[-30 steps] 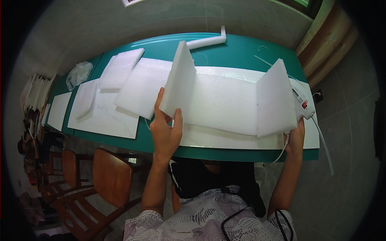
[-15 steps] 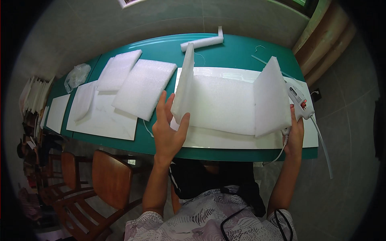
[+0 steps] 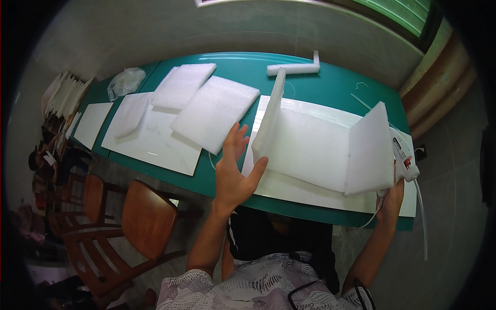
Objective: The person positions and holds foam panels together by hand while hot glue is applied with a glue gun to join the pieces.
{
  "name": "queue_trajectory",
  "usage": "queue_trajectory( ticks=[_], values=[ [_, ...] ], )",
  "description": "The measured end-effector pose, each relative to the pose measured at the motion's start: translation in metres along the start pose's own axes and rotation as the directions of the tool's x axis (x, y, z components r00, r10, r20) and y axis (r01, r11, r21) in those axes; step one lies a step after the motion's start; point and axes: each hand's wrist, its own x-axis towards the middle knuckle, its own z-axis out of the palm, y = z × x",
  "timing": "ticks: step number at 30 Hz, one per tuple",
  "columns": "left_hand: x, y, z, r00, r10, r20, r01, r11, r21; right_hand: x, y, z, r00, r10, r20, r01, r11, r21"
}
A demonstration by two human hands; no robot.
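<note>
A white foam piece (image 3: 310, 147) with one upright panel at each end stands before me, forming a U shape. My left hand (image 3: 235, 173) is open beside its left panel (image 3: 269, 121), fingers spread, thumb close to the panel's near edge. Outside the right panel (image 3: 371, 152) is my right hand (image 3: 391, 199), closed around the handle of a white glue gun (image 3: 405, 157). The panel and the hand itself hide part of the handle and some fingers. From the gun's back a long clear glue stick (image 3: 424, 222) hangs down; its cord loops below the hand.
Under the foam lies a white board (image 3: 320, 201) on the green table (image 3: 240, 64). Foam sheets (image 3: 214, 111) rest on another white board (image 3: 155, 152) to the left, near a clear plastic bag (image 3: 125, 83). An L-shaped foam strip (image 3: 293, 68) sits at the back. Wooden chairs (image 3: 150, 219) stand front left.
The whole view has shifted, so the table and foam appear farther right and lower. Both hands keep about the same places relative to the foam piece and glue gun.
</note>
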Motion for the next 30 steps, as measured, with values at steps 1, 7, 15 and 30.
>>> queue_trajectory(
  ticks=[1, 7, 15, 30],
  values=[
    [0.000, -0.001, 0.001, 1.000, 0.003, -0.003, -0.003, 1.000, -0.023, -0.001, 0.000, 0.000, 1.000, 0.001, -0.007, -0.001, 1.000, -0.008],
    [0.000, 0.004, -0.001, 0.996, 0.086, 0.007, -0.086, 0.996, -0.008, -0.001, -0.001, 0.004, 1.000, -0.013, -0.016, 0.013, 0.999, -0.047],
    [0.045, -0.049, -0.072, 0.966, -0.060, -0.250, 0.064, 0.998, 0.005, -0.001, -0.010, 0.009, 1.000, -0.009, -0.023, 0.007, 0.997, -0.082],
    [0.096, -0.121, -0.099, 1.000, -0.014, 0.027, -0.012, 0.640, 0.769, -0.003, -0.012, 0.016, 1.000, -0.019, 0.006, 0.019, 0.988, -0.154]
  ],
)
